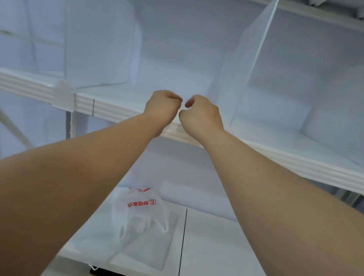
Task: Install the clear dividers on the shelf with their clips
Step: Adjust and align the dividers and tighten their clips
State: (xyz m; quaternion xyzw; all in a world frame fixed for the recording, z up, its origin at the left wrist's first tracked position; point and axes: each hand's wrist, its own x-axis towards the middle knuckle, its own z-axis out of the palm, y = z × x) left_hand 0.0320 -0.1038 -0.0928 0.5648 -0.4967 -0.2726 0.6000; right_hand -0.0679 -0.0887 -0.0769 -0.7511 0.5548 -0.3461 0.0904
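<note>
Clear divider [246, 61] upright, hands [163, 107] [201, 115] curled, grasp hidden

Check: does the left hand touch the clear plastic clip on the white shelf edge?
Apart: head view shows bare shelf edge between left hand and clip.

Both bare forearms stretched forward, left hand [163, 107] and right hand [201, 117] side by side, almost touching, fingers [173, 97] curled inward.
</note>
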